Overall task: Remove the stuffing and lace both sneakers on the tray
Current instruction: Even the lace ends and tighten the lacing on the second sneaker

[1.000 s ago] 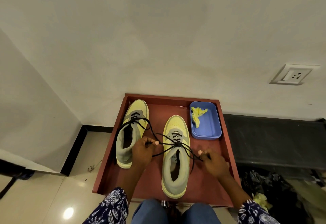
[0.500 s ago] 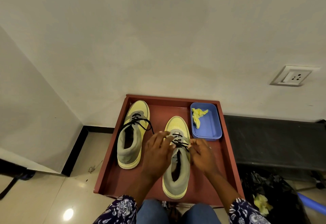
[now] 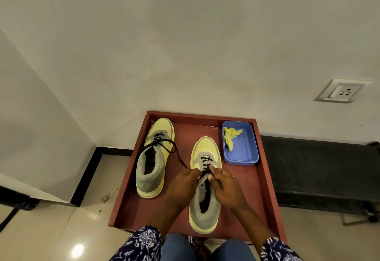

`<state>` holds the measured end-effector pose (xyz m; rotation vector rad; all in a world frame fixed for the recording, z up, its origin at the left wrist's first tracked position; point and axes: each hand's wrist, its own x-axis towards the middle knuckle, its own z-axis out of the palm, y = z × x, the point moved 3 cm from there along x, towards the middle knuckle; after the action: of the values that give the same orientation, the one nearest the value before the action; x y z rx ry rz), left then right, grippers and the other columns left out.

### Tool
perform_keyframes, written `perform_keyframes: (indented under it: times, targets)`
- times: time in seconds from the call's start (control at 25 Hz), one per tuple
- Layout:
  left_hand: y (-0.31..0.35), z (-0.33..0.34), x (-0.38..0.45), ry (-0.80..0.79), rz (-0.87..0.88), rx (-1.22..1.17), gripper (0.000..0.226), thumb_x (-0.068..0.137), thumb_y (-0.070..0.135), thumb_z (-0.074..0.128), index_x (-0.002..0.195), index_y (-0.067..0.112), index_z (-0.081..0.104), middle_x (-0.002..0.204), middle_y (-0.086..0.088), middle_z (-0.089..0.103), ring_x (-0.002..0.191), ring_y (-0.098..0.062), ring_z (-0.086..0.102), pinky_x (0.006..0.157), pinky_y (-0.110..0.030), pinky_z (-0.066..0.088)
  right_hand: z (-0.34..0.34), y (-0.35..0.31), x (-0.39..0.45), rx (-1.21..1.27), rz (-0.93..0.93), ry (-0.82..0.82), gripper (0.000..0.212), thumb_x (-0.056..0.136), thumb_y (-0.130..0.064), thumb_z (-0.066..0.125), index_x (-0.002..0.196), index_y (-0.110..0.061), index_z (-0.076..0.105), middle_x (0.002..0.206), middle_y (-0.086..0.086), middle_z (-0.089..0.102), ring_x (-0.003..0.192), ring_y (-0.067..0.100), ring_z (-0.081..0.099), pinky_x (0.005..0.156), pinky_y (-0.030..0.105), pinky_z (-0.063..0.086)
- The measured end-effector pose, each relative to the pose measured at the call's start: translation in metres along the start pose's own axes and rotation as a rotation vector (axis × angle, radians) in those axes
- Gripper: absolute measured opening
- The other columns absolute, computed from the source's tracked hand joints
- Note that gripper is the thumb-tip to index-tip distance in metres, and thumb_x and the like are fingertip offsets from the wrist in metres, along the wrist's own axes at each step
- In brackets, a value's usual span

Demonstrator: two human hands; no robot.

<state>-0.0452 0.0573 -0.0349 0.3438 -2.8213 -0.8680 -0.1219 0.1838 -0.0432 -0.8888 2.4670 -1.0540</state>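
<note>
1. The light is soft and even, moderately bright, and falls from above; the lamp itself is out of view.
2. A small round glare spot (image 3: 77, 251) shines on the glossy floor tiles (image 3: 51, 230), well to the left of the red tray (image 3: 265, 178).
3. Shadows are faint; dim shade gathers inside the tray's walls and beneath the hands.
4. The wide-angle lens bends straight lines: the wall corner left of the tray leans, and the wall socket (image 3: 342, 90) up and right of the tray looks skewed.
5. Focus is sharp at the tray; the black laces (image 3: 205, 167) blur slightly between the fingers.
</note>
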Motion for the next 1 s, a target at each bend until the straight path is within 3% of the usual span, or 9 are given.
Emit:
perform_keyframes:
  times: [0.12, 0.32, 0.36, 0.48, 0.56, 0.72, 0.84, 0.92, 1.0]
  targets:
    - [-0.002, 0.004, -0.005, 0.048, -0.023, -0.100, 0.044, 0.085, 0.035, 0.032, 0.094, 0.003, 0.062, 0.080, -0.016, 0.066, 0.068, -0.034, 0.063, 0.056, -0.038, 0.050, 0.003, -0.003, -0.005, -0.036, 0.015, 0.031, 0.044, 0.093, -0.031, 0.046, 0.129, -0.007, 0.053, 0.127, 0.013, 0.059, 0.116, 0.025, 0.058, 0.097, 0.020, 0.037]
    - [0.005, 0.013, -0.008, -0.006, -0.041, -0.009, 0.041, 0.079, 0.034, 0.045, 0.096, 0.003, 0.066, 0.075, -0.008, 0.069, 0.060, -0.018, 0.066, 0.052, -0.018, 0.047, 0.006, -0.006, -0.012, -0.088, 0.039, -0.012, 0.080, 0.078, -0.056, 0.020, 0.138, -0.007, 0.042, 0.130, 0.013, 0.058, 0.114, 0.026, 0.059, 0.095, 0.022, 0.041]
    - [0.005, 0.014, -0.006, -0.007, -0.048, 0.040, 0.046, 0.078, 0.037, 0.042, 0.098, 0.003, 0.065, 0.079, -0.009, 0.069, 0.065, -0.019, 0.067, 0.056, -0.018, 0.048, 0.006, -0.004, -0.012, -0.113, 0.058, -0.019, 0.084, 0.076, -0.058, 0.017, 0.141, -0.008, 0.038, 0.129, 0.013, 0.058, 0.112, 0.027, 0.059, 0.093, 0.026, 0.045]
    - [0.006, 0.019, -0.006, -0.110, -0.216, 0.048, 0.076, 0.078, 0.049, 0.015, 0.127, 0.002, 0.047, 0.119, -0.016, 0.055, 0.107, -0.028, 0.056, 0.089, -0.027, 0.044, 0.010, 0.000, -0.015, -0.217, 0.094, -0.016, 0.077, 0.083, -0.057, 0.022, 0.145, -0.012, 0.030, 0.128, 0.011, 0.058, 0.107, 0.028, 0.061, 0.085, 0.033, 0.049]
    - [0.005, 0.023, -0.010, -0.110, -0.297, 0.055, 0.069, 0.085, 0.047, 0.016, 0.131, 0.004, 0.043, 0.125, -0.018, 0.049, 0.113, -0.030, 0.051, 0.094, -0.032, 0.040, 0.012, 0.000, -0.014, -0.263, 0.110, -0.019, 0.059, 0.094, -0.042, 0.034, 0.145, -0.011, 0.029, 0.127, 0.012, 0.058, 0.107, 0.029, 0.060, 0.086, 0.034, 0.049]
    - [0.003, 0.024, -0.012, -0.033, -0.324, -0.027, 0.071, 0.082, 0.043, 0.013, 0.121, 0.001, 0.053, 0.114, -0.022, 0.056, 0.104, -0.035, 0.056, 0.084, -0.034, 0.045, 0.014, -0.005, -0.011, -0.329, 0.138, -0.062, 0.052, 0.098, -0.029, 0.035, 0.145, -0.010, 0.025, 0.126, 0.014, 0.057, 0.107, 0.030, 0.059, 0.088, 0.034, 0.048]
    - [0.003, 0.016, -0.011, -0.025, -0.339, -0.073, 0.043, 0.097, 0.026, 0.028, 0.118, -0.001, 0.052, 0.108, -0.014, 0.058, 0.101, -0.027, 0.055, 0.081, -0.024, 0.041, 0.015, -0.011, -0.007, -0.373, 0.144, -0.078, 0.053, 0.099, -0.029, 0.033, 0.147, -0.011, 0.019, 0.126, 0.014, 0.057, 0.108, 0.030, 0.059, 0.086, 0.032, 0.047]
    - [0.003, 0.004, -0.008, 0.014, -0.437, -0.224, 0.036, 0.095, 0.020, 0.033, 0.101, -0.005, 0.058, 0.085, -0.006, 0.061, 0.082, -0.024, 0.060, 0.065, -0.016, 0.043, 0.017, -0.013, -0.002, -0.389, 0.147, -0.093, 0.054, 0.099, -0.030, 0.032, 0.147, -0.011, 0.017, 0.125, 0.014, 0.056, 0.108, 0.031, 0.058, 0.085, 0.033, 0.047]
    - [-0.001, 0.005, -0.006, -0.019, -0.443, -0.269, 0.042, 0.087, 0.026, 0.032, 0.085, 0.000, 0.064, 0.072, -0.010, 0.062, 0.061, -0.026, 0.063, 0.050, -0.020, 0.044, 0.019, -0.017, 0.005, -0.404, 0.149, -0.105, 0.054, 0.099, -0.029, 0.032, 0.147, -0.010, 0.017, 0.125, 0.015, 0.056, 0.108, 0.033, 0.058, 0.084, 0.034, 0.047]
